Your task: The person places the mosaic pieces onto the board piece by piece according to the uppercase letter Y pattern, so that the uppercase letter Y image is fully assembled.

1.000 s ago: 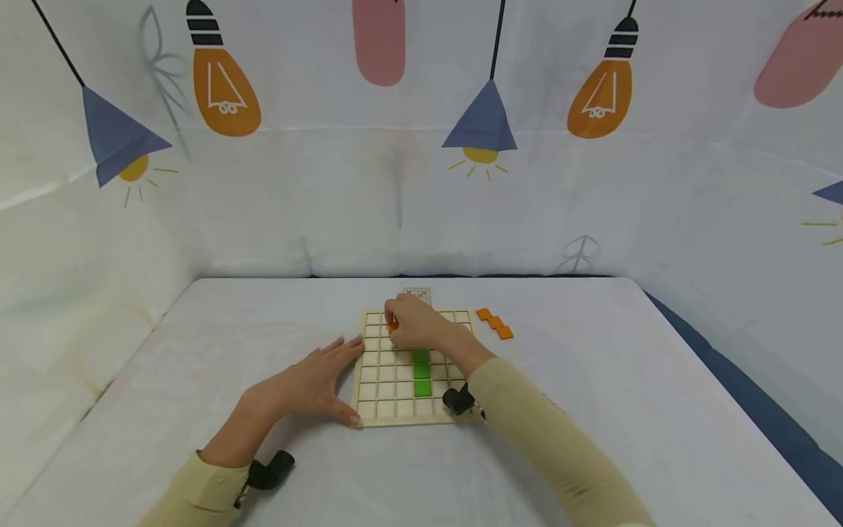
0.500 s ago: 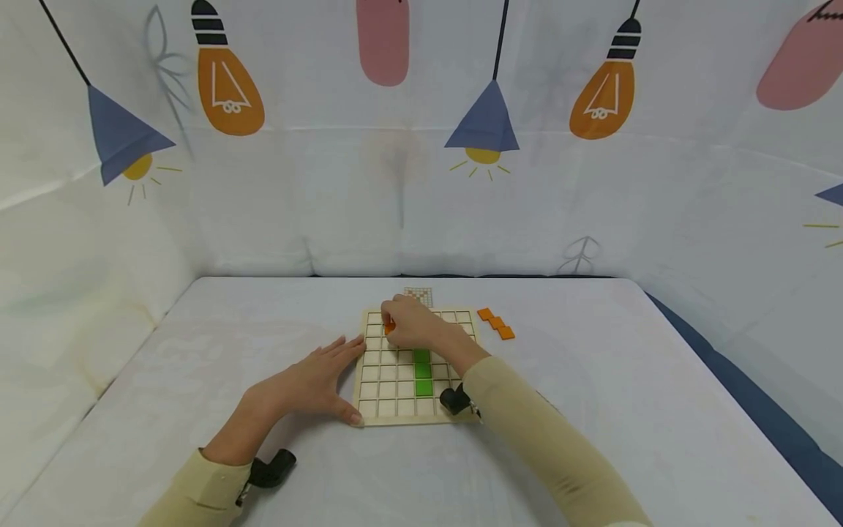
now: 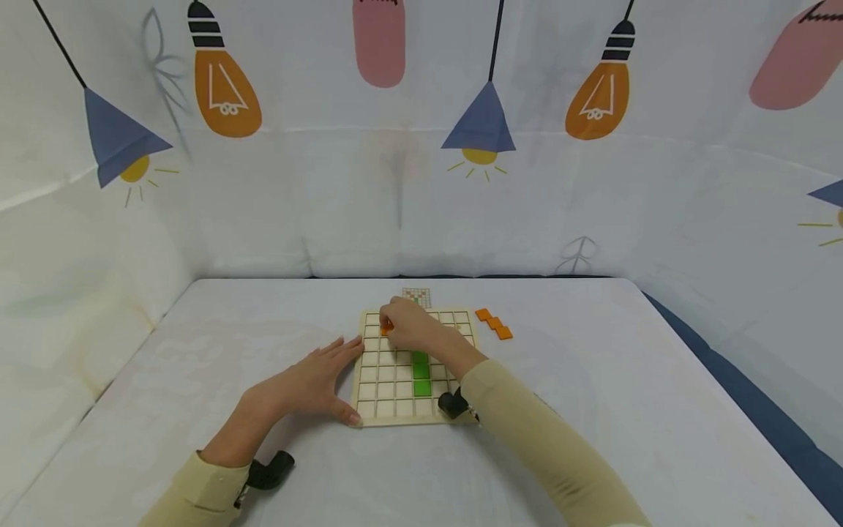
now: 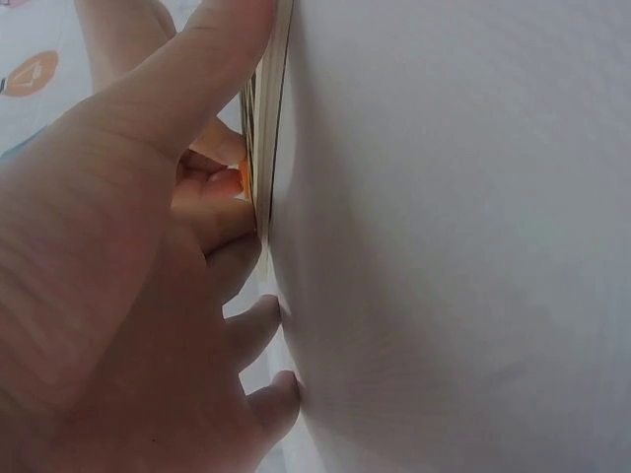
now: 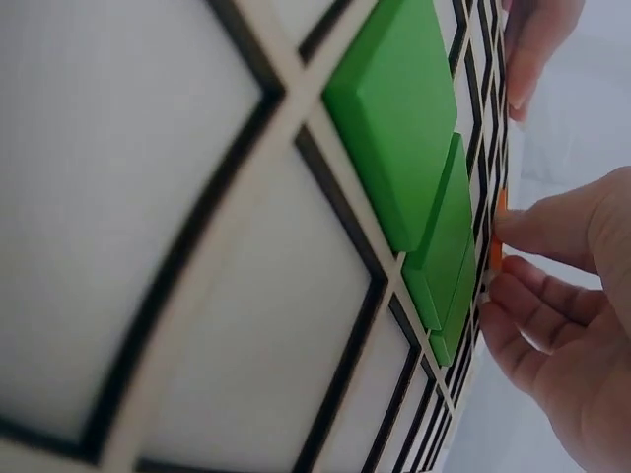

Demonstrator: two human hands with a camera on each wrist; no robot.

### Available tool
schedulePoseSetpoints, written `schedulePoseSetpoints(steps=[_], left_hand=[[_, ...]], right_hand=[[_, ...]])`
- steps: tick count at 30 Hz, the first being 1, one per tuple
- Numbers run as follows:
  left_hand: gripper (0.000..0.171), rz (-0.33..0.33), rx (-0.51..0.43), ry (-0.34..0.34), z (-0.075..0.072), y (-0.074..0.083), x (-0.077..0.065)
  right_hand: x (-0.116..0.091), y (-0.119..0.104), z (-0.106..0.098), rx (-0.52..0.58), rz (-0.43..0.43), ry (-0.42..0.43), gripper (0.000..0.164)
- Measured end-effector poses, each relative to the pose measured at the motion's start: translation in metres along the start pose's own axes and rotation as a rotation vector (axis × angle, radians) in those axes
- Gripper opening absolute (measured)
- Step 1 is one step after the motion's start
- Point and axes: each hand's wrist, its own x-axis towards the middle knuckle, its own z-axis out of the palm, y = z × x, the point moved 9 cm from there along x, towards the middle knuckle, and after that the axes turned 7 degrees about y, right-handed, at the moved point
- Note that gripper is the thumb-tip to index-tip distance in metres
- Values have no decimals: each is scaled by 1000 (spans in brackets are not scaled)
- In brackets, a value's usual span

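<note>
A pale wooden grid board [image 3: 386, 408] lies on the white table. Green square tiles [image 3: 421, 368] sit in a column of its cells, seen close up as raised green tiles [image 5: 394, 118] in the right wrist view. My right hand [image 3: 418, 327] reaches over the far left part of the board and pinches an orange tile [image 3: 386, 329] at the cells. The same orange tile [image 5: 500, 209] shows between thumb and fingers in the right wrist view. My left hand [image 3: 308, 382] rests at the board's left edge, fingers spread, with thumb at the near corner.
Several orange tiles [image 3: 494, 322] lie in a slanting row right of the board. A small patterned card [image 3: 417, 295] is just behind the board, partly covered by the right hand. A white curtain [image 3: 342, 197] printed with lamps hangs behind the table.
My right hand has shifted slightly left across the board with the orange tile in its fingers. The left hand stays at the board's edge.
</note>
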Motion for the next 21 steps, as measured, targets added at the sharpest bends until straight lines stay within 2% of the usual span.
schedulePoseSetpoints(steps=[10, 16, 21], left_hand=[[125, 4, 5, 4, 2, -3, 1], [126, 6, 11, 9, 3, -4, 2], [125, 5, 17, 5, 2, -2, 2]], right_hand=[[0, -8, -2, -55, -50, 35, 18], [1, -7, -1, -53, -31, 67, 14], [3, -4, 2, -39, -21, 54, 13]])
